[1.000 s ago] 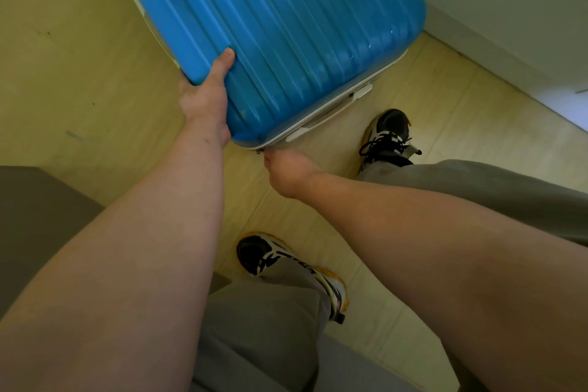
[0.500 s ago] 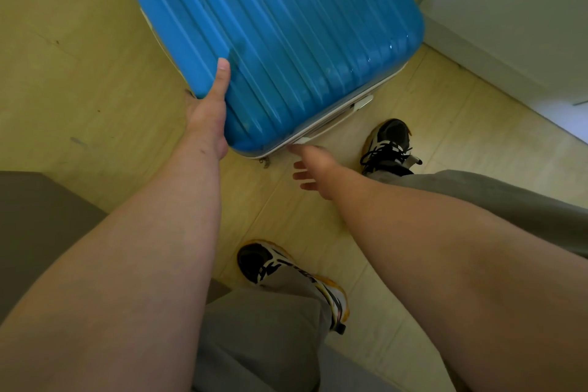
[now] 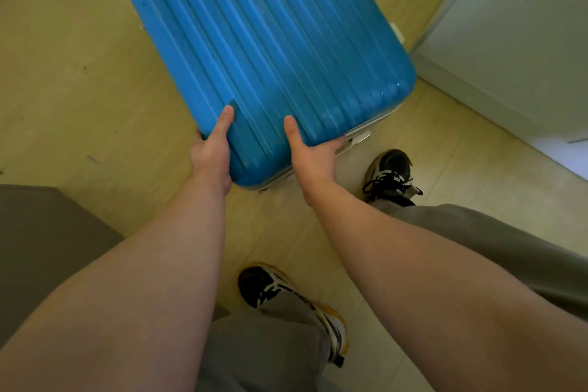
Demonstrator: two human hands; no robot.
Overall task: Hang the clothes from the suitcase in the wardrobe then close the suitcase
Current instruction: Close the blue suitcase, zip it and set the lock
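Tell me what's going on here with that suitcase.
A person is leaning over a blue suitcase on the tan floor. Its two halves are together and the ribbed shell faces up. The left hand grips the near left corner with the thumb on top. The right hand grips the near edge beside it. No clothes are in view, and it is unclear whether the case is fully zipped.

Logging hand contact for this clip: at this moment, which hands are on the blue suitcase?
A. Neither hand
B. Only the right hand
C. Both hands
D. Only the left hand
C: the left hand and the right hand each grip the near end of the closed blue suitcase, with both thumbs lying on its ribbed shell.
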